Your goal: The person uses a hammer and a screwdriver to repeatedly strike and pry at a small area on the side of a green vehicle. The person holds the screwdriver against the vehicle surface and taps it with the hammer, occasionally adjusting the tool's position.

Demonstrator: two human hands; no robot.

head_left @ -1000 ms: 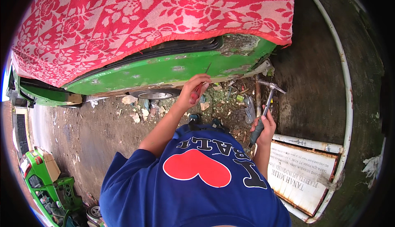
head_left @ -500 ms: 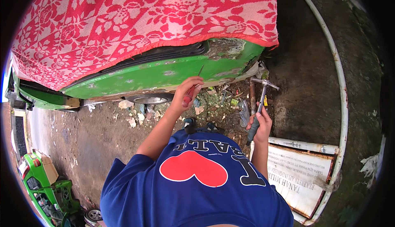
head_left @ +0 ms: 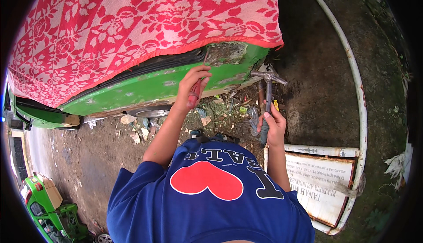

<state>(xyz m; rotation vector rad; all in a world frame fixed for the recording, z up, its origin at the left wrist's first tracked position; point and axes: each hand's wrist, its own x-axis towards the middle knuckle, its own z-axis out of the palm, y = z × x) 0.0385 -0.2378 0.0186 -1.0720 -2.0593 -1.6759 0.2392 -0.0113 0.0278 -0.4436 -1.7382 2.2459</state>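
My left hand (head_left: 190,81) is wrapped round the red handle of a screwdriver (head_left: 192,99). The thin shaft points away from me, its tip at the left edge of a bare, rough patch (head_left: 227,53) on the green car body (head_left: 150,83); whether it touches cannot be made out. In my right hand (head_left: 275,127) is a hammer (head_left: 269,94) with a metal head and dark grip, held upright near the car's right corner, apart from the screwdriver. A red and pink floral blanket (head_left: 145,27) covers the upper part of the car.
Paint flakes and litter (head_left: 209,111) lie on the ground below the car, beside a wheel (head_left: 152,112). At right, a curved white pipe frame (head_left: 352,62) holds a rusty-edged white sign (head_left: 324,185). Another green car (head_left: 46,208) stands at lower left.
My left hand and the screwdriver have moved up towards the rough patch. The hammer has shifted left and up, its head turned. The view has moved slightly, so the car sits further left.
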